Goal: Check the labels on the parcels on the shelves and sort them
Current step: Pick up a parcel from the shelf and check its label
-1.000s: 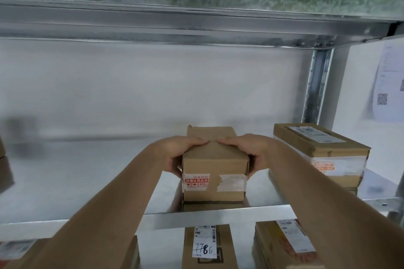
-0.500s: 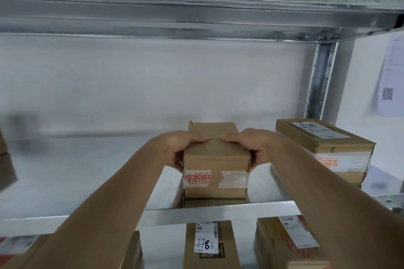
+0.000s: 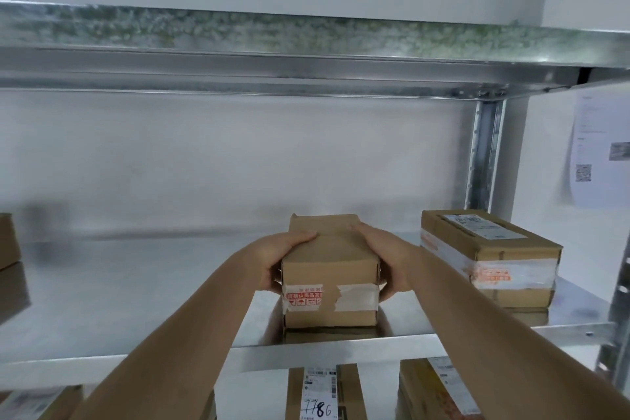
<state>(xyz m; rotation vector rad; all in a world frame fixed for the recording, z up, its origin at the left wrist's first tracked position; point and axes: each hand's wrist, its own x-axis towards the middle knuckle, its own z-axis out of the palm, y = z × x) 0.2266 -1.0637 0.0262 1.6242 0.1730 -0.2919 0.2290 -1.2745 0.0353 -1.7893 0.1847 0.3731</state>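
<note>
Closest in, below the fingers, a lower shelf carries a box with a handwritten label (image 3: 318,397) standing on end, and another parcel (image 3: 439,392) to its right. Just above them runs the shelf lip (image 3: 170,360), a bare metal edge right under the wrists.

And here's the action: the left hand (image 3: 283,257) and the right hand (image 3: 383,259) clamp a small taped box (image 3: 329,278) between them, thumbs over the top, fingers curled around the sides. It sits near the front of the shelf, base down or only just off the metal; I can't tell which.

No shipping label shows on the top or front face, so the job, I'd say, is to turn this box until the label comes round. Best done by lifting it clear first and tipping it toward the body, so it doesn't scrape the metal or catch on the lip.

To the right of the right fingers, near but apart, sits a bigger taped box (image 3: 491,256) with its label up; keep the elbow in. Left of the left fingers, open shelf runs to a carton edge (image 3: 8,242) at the far left. Beyond the fingertips there's bare shelf to the back wall, and plenty of height under the upper shelf beam (image 3: 306,75).
</note>
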